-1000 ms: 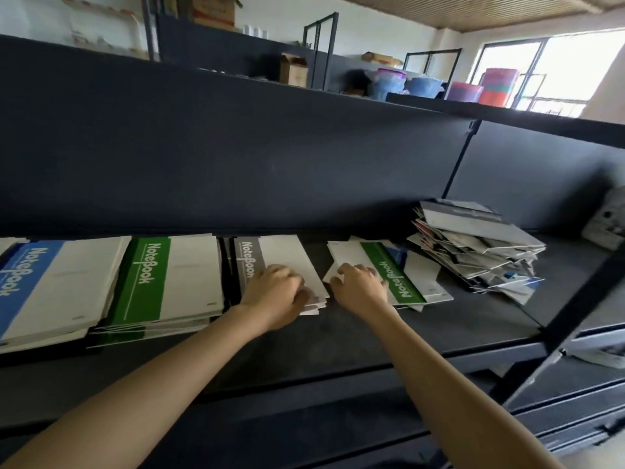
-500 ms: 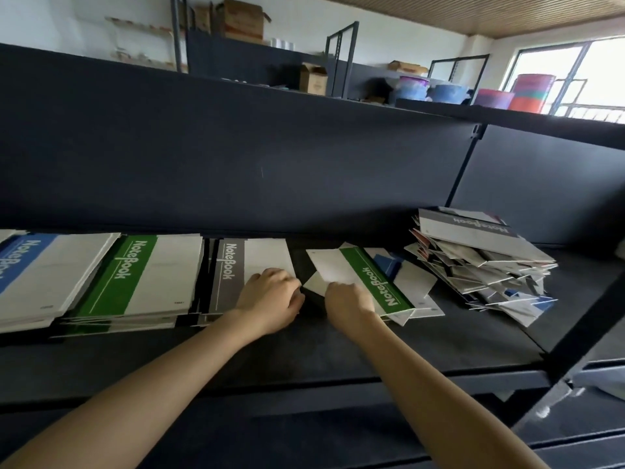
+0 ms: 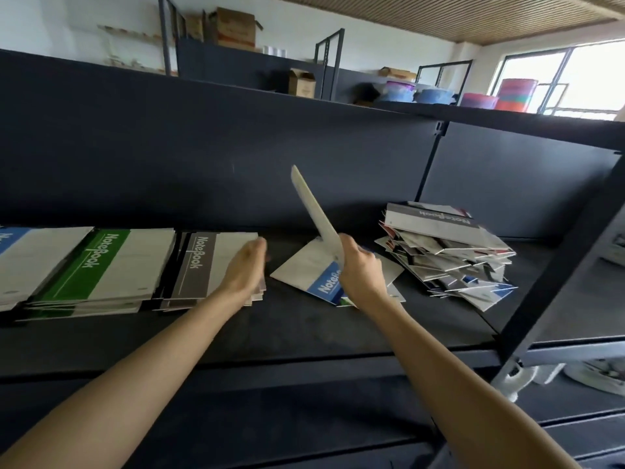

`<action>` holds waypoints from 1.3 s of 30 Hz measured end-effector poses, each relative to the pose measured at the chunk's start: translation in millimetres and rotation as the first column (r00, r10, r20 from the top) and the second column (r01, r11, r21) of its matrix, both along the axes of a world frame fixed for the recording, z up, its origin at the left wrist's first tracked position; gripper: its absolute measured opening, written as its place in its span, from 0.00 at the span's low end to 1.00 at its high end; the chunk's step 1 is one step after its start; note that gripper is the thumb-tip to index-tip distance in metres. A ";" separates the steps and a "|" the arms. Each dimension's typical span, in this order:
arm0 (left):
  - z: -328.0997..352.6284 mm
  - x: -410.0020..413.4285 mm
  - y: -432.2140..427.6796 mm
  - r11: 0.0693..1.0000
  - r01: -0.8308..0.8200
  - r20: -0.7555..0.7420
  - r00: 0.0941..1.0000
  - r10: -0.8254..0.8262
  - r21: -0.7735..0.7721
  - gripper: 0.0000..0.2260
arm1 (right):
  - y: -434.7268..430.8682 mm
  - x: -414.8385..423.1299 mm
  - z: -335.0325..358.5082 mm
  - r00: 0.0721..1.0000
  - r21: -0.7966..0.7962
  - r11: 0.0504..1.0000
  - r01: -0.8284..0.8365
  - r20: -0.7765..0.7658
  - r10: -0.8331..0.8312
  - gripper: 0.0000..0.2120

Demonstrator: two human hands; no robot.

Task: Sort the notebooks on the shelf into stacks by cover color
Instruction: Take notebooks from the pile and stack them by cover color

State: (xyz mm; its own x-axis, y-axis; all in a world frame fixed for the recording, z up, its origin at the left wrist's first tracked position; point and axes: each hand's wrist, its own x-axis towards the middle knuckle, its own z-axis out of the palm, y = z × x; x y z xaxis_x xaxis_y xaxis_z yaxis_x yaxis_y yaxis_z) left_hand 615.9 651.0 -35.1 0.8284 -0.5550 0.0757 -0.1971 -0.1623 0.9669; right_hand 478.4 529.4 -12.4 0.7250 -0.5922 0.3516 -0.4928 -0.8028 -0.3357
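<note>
Gripping a thin white notebook [image 3: 314, 211], raised edge-on and tilted, the right hand [image 3: 363, 275] hovers above a blue-banded notebook [image 3: 314, 272] on the black shelf [image 3: 304, 333]; the left hand [image 3: 245, 269], fingers slack, sits at the grey-banded stack's [image 3: 203, 265] right edge.

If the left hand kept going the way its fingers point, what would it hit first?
The left hand would probably reach the back panel, passing the right edge of the grey stack; nothing else shows between, though depth is unclear.

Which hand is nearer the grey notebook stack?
Left. The left hand is over the right edge of the grey stack; the right hand is further right, holding a raised notebook.
</note>
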 end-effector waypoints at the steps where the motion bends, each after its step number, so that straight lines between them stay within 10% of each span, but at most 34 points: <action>1: 2.8 0.6 -0.3 0.992 -0.043 -0.188 0.982 0.020 -0.118 0.22 | -2.7 -7.8 -1.4 0.998 -0.049 0.998 -0.033 0.054 0.035 0.25; 4: 14.5 -2.9 9.0 0.910 -0.064 -0.630 0.741 -0.232 -0.411 0.28 | -6.9 -28.8 -8.7 0.943 -0.259 0.948 -0.183 0.226 0.243 0.28; 11: 20.4 -25.7 27.6 0.868 0.006 -0.683 0.614 -0.395 -0.496 0.20 | -15.7 -53.6 -38.1 0.922 -0.478 0.853 -0.208 0.194 0.334 0.19; 19: 11.3 -38.2 32.0 0.943 -0.029 -0.709 0.667 -0.230 -0.333 0.05 | -7.4 -50.8 -41.4 0.922 -0.320 0.939 -0.125 0.313 0.229 0.16; 23: 5.9 -37.3 29.0 0.883 -0.171 -0.673 0.714 -0.195 -0.437 0.17 | 16.5 -37.3 -28.8 0.963 -0.049 0.999 0.005 0.271 0.008 0.20; 30: 8.6 -47.5 36.8 0.760 -0.346 -0.429 0.898 0.097 -0.551 0.22 | 85.5 -15.5 -14.6 0.907 0.089 0.908 -0.408 0.155 0.392 0.24; 39: 8.0 -31.2 86.7 0.798 -0.342 -0.305 0.929 0.208 -0.496 0.21 | 113.4 31.0 -9.9 0.909 0.123 0.904 -0.410 0.138 0.394 0.21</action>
State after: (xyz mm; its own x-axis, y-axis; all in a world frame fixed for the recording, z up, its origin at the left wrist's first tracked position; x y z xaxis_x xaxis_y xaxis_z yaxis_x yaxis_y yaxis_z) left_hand 584.7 737.7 -27.1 0.9700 -0.2280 0.0839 0.0082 0.3760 0.9266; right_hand 509.3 642.8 -22.3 0.8752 -0.3088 0.3724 -0.0932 -0.8630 -0.4966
